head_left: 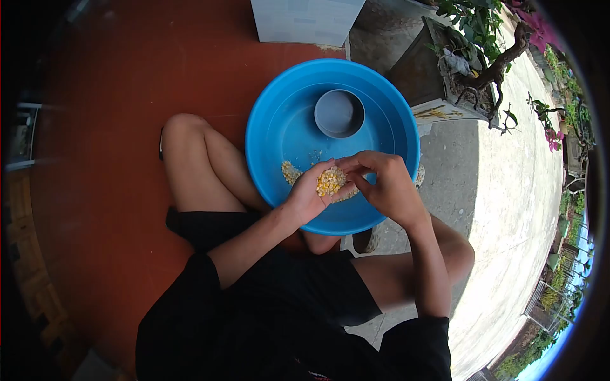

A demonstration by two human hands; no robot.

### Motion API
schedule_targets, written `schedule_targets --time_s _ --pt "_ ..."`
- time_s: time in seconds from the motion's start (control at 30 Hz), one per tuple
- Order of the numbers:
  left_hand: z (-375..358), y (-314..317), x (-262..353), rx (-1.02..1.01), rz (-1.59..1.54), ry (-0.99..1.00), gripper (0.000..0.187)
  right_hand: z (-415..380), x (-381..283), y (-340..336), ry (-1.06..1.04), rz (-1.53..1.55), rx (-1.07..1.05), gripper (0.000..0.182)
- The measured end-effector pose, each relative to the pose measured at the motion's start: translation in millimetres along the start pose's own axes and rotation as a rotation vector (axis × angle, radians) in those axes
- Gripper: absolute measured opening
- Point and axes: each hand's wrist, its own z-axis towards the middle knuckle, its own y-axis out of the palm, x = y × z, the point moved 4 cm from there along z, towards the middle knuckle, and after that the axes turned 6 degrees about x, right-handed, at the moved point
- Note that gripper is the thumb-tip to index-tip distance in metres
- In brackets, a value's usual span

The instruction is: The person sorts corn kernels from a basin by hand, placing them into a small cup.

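My left hand point(307, 194) is cupped palm up over the near side of a blue plastic basin point(279, 120), holding a heap of yellow and white corn kernels point(330, 181). Over the edge of this heap, my right hand point(386, 184) bends its fingers in a pinch, with thumb and fingertips close together at the kernels. Whatever sits between those fingertips is too small to make out. More loose kernels point(290, 172) lie on the basin floor, partly hidden beneath both hands. Inside the basin, toward its far side, stands a round grey bowl point(340, 114).
My bent legs flank the basin on the red floor point(108, 190). A whitish box point(307, 19) stands beyond it. To the right are a planter point(438, 76) with a woody flowering plant and sunlit concrete point(508, 203).
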Motion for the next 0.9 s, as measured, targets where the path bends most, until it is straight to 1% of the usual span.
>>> schedule_targets --time_s 0.07,0.17,0.2,0.27,0.37,0.47,0.6,0.7,0.77,0.87,0.9 --pt "1 -5 4 0.000 0.031 -0.010 0.038 1 2 7 -0.027 -0.005 0.032 0.021" --pt "2 -14 8 -0.021 0.055 0.005 0.037 1 -9 22 0.030 -0.011 0.009 0.022" --pt "2 -15 8 0.030 0.064 0.006 0.039 -1 -7 29 -0.001 -0.122 -0.019 0.028" --pt "2 -15 7 0.132 0.083 0.009 0.043 -3 -7 41 -0.043 -0.214 -0.004 0.031" --pt "1 -3 8 -0.102 -0.028 0.001 0.050 -8 -5 59 -0.064 -0.287 0.009 0.032" --pt "-5 2 11 -0.099 -0.059 -0.027 0.056 -11 3 69 -0.071 -0.274 0.001 0.028" --pt "-2 -2 11 -0.082 -0.030 -0.032 0.055 -4 -4 58 -0.055 -0.200 -0.030 0.021" --pt "4 -9 9 -0.035 -0.011 -0.049 0.053 3 2 46 0.026 -0.091 -0.038 0.020" --pt "4 -11 8 -0.001 -0.009 -0.053 0.051 6 9 40 0.194 0.049 -0.078 0.020" --pt "10 -21 3 0.127 -0.050 -0.030 0.050 15 14 28 0.414 0.261 -0.086 0.020" --pt "8 -18 4 0.102 -0.046 -0.020 0.051 20 14 23 0.482 0.332 -0.079 0.020"
